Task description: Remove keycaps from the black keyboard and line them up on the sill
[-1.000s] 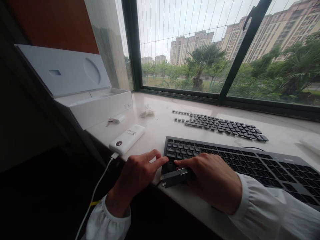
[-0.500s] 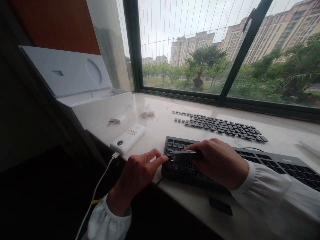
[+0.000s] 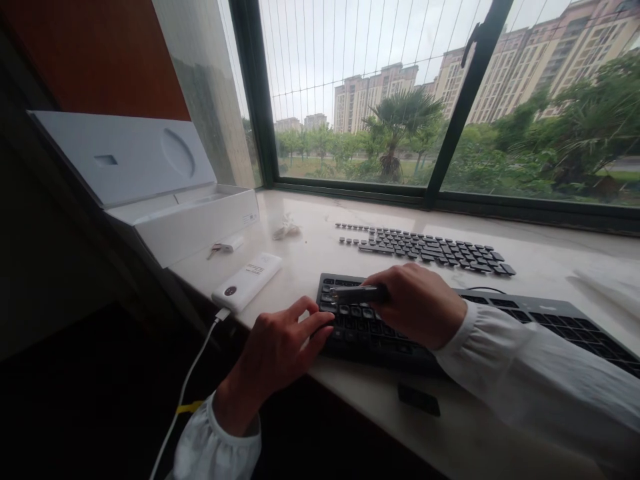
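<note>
My right hand (image 3: 420, 303) is closed around a dark, slim tool (image 3: 356, 293), which it holds level over the top left keys of a black keyboard (image 3: 500, 330). My left hand (image 3: 280, 350) rests at the keyboard's left end, fingers loosely curled and apart, index and thumb touching its edge. A small black piece (image 3: 419, 400) lies on the sill in front of the keyboard, below my right forearm.
A set of loose black keycaps (image 3: 425, 245) is laid out in rows farther back on the pale stone sill (image 3: 320, 253). To the left lie a white power bank (image 3: 247, 282) with its cable, a small white item with keys (image 3: 226, 245), and an open white box (image 3: 165, 200). The window stands behind.
My right hand has lifted the tool from the keyboard's near left corner to its top left rows. A small black piece now lies on the sill in front. The left hand stayed.
</note>
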Demonstrator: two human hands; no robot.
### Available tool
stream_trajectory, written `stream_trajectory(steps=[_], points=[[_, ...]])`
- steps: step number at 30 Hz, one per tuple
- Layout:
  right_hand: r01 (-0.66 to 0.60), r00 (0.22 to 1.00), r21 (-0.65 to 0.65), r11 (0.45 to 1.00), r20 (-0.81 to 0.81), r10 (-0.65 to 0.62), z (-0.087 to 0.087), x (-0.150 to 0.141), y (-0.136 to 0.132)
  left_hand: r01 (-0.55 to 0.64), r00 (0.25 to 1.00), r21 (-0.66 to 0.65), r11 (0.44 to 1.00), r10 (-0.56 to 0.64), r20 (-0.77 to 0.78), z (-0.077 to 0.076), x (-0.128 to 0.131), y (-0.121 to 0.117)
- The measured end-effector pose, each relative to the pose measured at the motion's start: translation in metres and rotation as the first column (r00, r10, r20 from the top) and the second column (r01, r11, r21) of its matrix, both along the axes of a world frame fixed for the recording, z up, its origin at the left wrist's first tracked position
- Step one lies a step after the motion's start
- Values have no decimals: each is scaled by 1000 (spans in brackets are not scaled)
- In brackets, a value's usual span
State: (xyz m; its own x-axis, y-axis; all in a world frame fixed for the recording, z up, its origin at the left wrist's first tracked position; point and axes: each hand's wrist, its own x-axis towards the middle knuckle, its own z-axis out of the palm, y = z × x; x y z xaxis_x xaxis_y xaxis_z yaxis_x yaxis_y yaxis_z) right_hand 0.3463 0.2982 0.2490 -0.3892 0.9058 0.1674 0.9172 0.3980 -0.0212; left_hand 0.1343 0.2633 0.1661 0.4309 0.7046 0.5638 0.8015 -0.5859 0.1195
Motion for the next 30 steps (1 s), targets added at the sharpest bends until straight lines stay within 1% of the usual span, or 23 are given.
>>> stream_trajectory(steps=[3, 7, 12, 20, 26, 30], points=[[-25, 1000, -2, 1000, 5, 25, 0, 0, -2, 17, 1000, 17, 1000, -17, 2, -1, 0, 1], [-26, 999, -11, 1000, 29, 26, 1, 1, -3, 24, 1000, 37, 999, -24, -2, -1, 0, 1], [-35, 999, -14, 999, 27, 36, 0, 1, -3, 21, 999, 32, 999, -20, -26, 2, 2, 0], [-63, 998, 7, 998, 4, 63, -5, 0, -3, -83, 984, 58, 995, 91, -152, 12, 14, -9], [-71, 997, -4, 997, 13, 71, -5, 0, -4, -103, 981, 111, 988, 120, -155, 10, 18, -9], [-72, 997, -20, 997, 5, 73, -4, 0, -5, -113, 980, 117, 987, 130, -150, 8, 18, -9]])
